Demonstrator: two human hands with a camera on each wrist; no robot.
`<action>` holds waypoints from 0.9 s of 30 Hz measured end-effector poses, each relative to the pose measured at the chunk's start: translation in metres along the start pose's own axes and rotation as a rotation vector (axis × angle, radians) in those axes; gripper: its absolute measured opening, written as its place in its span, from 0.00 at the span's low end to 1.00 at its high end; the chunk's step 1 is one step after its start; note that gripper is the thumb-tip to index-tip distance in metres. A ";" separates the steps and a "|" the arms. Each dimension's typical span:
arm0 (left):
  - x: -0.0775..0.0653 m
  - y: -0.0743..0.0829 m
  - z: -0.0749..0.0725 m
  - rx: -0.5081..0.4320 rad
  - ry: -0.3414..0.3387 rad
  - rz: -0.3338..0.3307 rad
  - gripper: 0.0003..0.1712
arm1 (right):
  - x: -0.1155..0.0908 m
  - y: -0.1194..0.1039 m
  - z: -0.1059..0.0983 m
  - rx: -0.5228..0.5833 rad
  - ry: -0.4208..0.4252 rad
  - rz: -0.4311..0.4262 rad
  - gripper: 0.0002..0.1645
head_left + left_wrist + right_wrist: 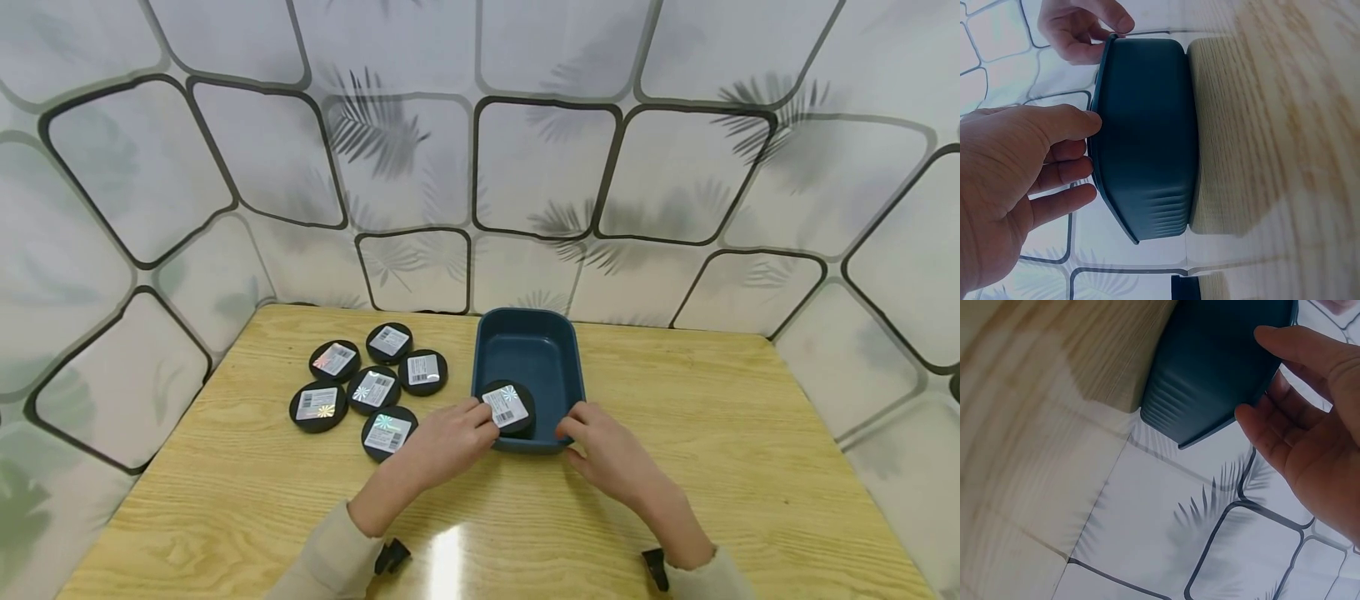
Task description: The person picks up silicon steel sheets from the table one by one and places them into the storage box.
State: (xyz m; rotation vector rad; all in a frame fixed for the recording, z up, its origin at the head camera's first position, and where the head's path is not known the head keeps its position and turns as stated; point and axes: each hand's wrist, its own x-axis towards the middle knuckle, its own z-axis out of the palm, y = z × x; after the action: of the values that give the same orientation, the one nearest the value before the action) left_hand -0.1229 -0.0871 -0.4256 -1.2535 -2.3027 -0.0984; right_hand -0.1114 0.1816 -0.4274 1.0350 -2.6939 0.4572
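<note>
A dark blue rectangular bin (531, 350) stands on the table, open side up. My left hand (456, 435) is at its near left corner and pinches the edge of a black round disc (516, 425) bearing a white label with a shiny starburst. That disc is inside the bin's near left part; in the left wrist view the bin's wall (1147, 125) hides it, and the thumb lies at the rim. On the near right corner, my right hand (611, 450) grips the rim, its thumb (1285, 340) along the outer wall.
Left of the bin, several more black labelled discs (375, 389) lie flat in a loose cluster on the wooden table (712, 417). One disc (388, 433) is close beside my left wrist. Patterned curtain-like walls (547, 167) surround the table's back and sides.
</note>
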 end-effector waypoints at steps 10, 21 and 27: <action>0.000 0.000 0.000 0.010 0.002 0.004 0.04 | 0.002 0.000 0.003 -0.043 0.011 0.000 0.15; 0.000 -0.002 0.002 -0.004 0.051 0.018 0.07 | 0.001 -0.003 0.003 -0.053 0.012 0.025 0.15; -0.001 -0.003 0.001 -0.030 0.056 0.002 0.06 | 0.002 -0.003 0.003 -0.043 0.004 0.033 0.15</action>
State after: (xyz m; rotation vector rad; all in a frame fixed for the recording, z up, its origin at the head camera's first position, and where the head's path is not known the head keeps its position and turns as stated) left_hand -0.1251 -0.0893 -0.4264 -1.2522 -2.2597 -0.1666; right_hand -0.1104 0.1773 -0.4286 0.9781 -2.7083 0.4044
